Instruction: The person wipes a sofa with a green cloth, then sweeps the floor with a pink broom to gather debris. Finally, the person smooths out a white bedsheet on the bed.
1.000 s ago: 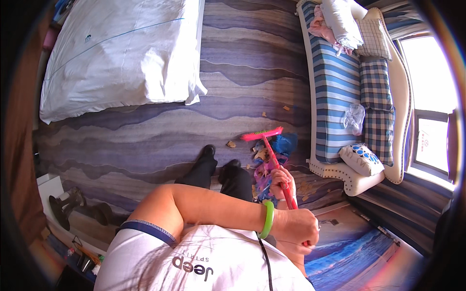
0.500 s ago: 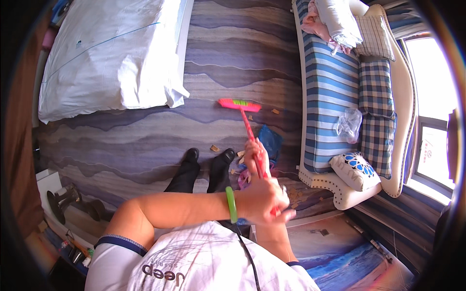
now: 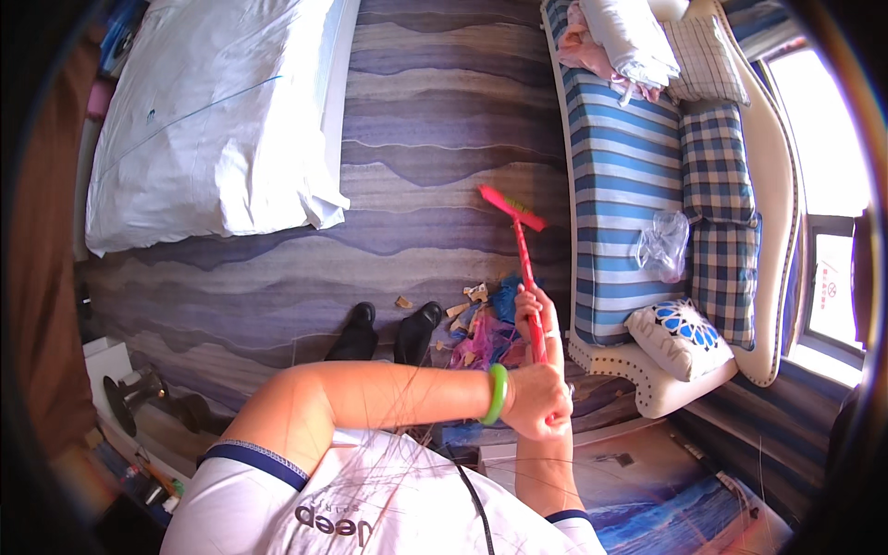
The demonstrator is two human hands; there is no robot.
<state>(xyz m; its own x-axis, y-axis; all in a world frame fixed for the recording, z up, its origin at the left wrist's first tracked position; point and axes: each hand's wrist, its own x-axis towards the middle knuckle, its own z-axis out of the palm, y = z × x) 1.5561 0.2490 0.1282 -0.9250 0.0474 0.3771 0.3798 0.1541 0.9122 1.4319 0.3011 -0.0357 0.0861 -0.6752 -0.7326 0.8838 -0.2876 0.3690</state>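
A broom [image 3: 524,254] with a red handle and a pinkish-red head reaches away from me over the wood-patterned floor. Its head is slanted near the sofa's front edge, with a little green showing in it. My left hand [image 3: 538,402], with a green bangle at the wrist, is closed around the near end of the handle. Farther along the handle, my right hand [image 3: 535,313] grips it too. Beside and partly behind my right hand lies a heap of litter: a crumpled pink plastic bag [image 3: 484,340], a blue bag [image 3: 505,301] and several tan scraps [image 3: 475,292].
A striped sofa [image 3: 610,185] with cushions stands to the right. At the upper left is a bed [image 3: 213,129] with a white cover. My black shoes [image 3: 421,321] are left of the litter. A low surface with a sea picture [image 3: 638,509] is at the lower right.
The broom's head has swung right toward the sofa and turned to a slant. Both my hands have moved right with the handle. More of the litter heap shows near my shoes.
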